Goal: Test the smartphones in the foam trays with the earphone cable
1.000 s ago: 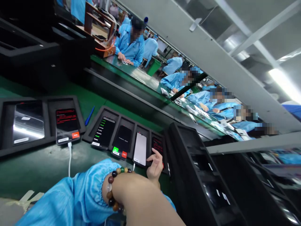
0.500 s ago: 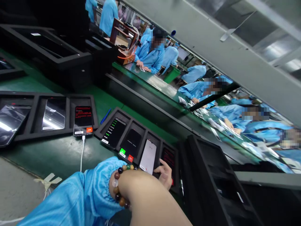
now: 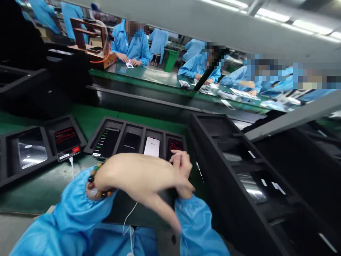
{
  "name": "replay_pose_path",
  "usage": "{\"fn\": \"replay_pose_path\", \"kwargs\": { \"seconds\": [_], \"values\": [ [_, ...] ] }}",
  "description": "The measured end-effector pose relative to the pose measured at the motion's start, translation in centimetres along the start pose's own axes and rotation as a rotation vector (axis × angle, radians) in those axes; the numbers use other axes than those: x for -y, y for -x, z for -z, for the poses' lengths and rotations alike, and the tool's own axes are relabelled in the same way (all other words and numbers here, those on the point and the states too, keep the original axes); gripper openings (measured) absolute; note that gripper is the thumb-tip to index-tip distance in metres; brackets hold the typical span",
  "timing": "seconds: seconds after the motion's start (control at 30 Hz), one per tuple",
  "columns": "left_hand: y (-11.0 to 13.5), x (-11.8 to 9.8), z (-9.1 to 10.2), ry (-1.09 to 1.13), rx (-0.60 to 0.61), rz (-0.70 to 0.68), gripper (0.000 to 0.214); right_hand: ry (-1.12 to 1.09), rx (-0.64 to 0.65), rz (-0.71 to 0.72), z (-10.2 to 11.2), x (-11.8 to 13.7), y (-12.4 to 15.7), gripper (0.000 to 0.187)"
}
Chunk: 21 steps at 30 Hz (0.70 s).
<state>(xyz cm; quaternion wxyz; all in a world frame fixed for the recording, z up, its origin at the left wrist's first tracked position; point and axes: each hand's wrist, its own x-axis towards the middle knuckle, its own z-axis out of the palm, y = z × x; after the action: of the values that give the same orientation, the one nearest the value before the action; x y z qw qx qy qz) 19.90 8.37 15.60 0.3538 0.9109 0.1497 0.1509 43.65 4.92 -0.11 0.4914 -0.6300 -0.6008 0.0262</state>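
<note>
A black tray (image 3: 92,142) on the green bench holds a row of phones: one with green lines (image 3: 105,142), a dark one (image 3: 130,142), a white-screened one (image 3: 151,146) and a red-screened phone (image 3: 174,144) in the rightmost slot. My right hand (image 3: 182,170) is curled over the lower end of the red-screened phone, fingers pressed on it. My left hand (image 3: 144,179), with a bead bracelet (image 3: 93,185) at the wrist, crosses in front of the tray. Its blurred fingers stretch down to the right and hold nothing I can see.
A second black tray (image 3: 5,170) at left holds a glossy phone (image 3: 32,151) and a red-screened one (image 3: 66,138) with a white cable (image 3: 71,167). Stacked black trays (image 3: 239,170) rise close on the right. People in blue coats (image 3: 130,44) work at a far bench.
The view has levelled and swung. My left hand has come forward over the tray, now hiding the phones' lower ends. My right hand stays on the red-screened phone.
</note>
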Motion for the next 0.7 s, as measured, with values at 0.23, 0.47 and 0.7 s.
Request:
{"fn": "replay_pose_path", "kwargs": {
  "seconds": [0.23, 0.47, 0.7],
  "values": [
    [3.8, 2.8, -1.0, 0.021, -0.104, 0.535, 0.049, 0.037, 0.141, 0.029, 0.9, -7.4, -8.0, 0.064],
    [4.5, 4.8, -12.6, 1.124, -0.447, 0.888, 0.077, 0.072, 0.178, -0.001, -1.1, -9.5, -7.6, 0.059],
    [3.1, 3.8, -13.3, 1.346, -0.671, 0.894, 0.060, 0.084, 0.222, -0.009, -0.1, -8.6, -7.6, 0.054]
  ]
}}
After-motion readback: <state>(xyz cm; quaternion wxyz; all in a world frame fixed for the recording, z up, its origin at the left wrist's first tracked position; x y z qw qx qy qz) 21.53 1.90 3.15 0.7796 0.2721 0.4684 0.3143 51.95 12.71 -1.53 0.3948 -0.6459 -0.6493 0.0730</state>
